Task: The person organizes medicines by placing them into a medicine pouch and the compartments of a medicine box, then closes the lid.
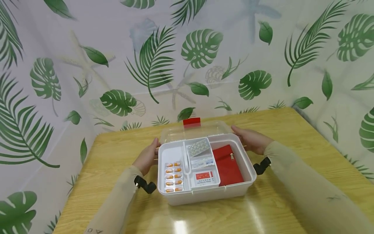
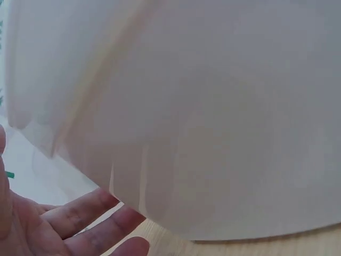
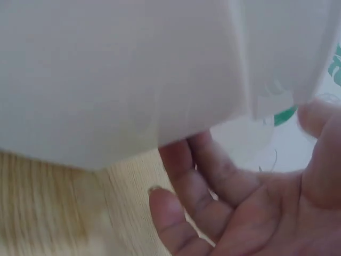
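A: Fingers (image 2: 85,221) of the left hand (image 1: 147,157) lie straight and slightly apart against the left wall of the white medicine box (image 1: 204,195), centre frame on the wooden table (image 1: 263,211)

B: Right hand (image 1: 251,139)?

A: Loosely spread on the right wall. Rigid, smooth plastic, probably light; best taken by both side walls, since the clear lid (image 1: 194,130) hangs open behind

B: Legible writing?

A: None; the red-labelled packet (image 1: 204,178) is too small to read

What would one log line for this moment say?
left hand: at box side | right hand: at opposite side | medicine box: open on table | contents: pill packs, red pouch
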`<state>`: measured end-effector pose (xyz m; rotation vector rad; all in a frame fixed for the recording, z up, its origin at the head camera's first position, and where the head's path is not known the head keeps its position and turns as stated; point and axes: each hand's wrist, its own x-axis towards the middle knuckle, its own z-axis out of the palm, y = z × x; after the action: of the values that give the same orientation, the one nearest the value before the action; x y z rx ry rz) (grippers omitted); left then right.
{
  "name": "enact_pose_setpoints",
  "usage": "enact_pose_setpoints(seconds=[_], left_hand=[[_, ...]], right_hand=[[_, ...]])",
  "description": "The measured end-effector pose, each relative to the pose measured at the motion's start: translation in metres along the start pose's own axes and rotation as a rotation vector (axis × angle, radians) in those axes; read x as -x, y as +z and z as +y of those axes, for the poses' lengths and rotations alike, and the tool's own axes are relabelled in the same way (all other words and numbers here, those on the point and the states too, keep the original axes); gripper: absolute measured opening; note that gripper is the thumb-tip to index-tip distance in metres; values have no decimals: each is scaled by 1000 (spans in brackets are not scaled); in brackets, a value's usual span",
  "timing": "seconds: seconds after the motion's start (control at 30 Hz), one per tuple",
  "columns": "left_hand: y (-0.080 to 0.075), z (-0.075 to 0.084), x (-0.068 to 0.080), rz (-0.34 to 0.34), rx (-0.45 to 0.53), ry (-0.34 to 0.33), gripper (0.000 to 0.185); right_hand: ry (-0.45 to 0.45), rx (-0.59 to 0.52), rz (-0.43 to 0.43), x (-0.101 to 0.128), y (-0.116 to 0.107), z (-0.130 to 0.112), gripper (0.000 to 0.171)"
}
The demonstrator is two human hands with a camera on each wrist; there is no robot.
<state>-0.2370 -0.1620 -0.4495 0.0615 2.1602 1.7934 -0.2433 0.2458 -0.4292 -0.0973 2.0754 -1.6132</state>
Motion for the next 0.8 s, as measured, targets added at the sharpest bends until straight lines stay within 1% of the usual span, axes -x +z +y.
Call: enact_pose_setpoints(seconds=[0.1,0.2,0.27,0.47,0.53,0.57,0.67,0.8], left_hand=[[0,0,-6,-18,2,-20,67],[-1,0,-9,-36,1,-10,58],[-1,1,-11,-35,-8,2,53],[-3,7,-11,-17,-19,21,52],[-4,10,-10,-28,-8,41,52],[-4,12,-10,-24,-3,49,51],[-8,21,-8,-42,7,92,49],[-13,37,-2,-30,-21,146,49]], right_hand=[[23,-22,13,-3,4,-1,61],[22,-41,21,-4,7,-3,55],[16,-53,23,-4,7,-4,53],[-11,-78,0,-4,6,-6,45],[-37,-85,-3,-3,6,-8,45],[-52,-96,0,-3,6,-9,45],[-95,-105,24,0,5,-14,49],[-146,-59,74,6,3,-23,56]])
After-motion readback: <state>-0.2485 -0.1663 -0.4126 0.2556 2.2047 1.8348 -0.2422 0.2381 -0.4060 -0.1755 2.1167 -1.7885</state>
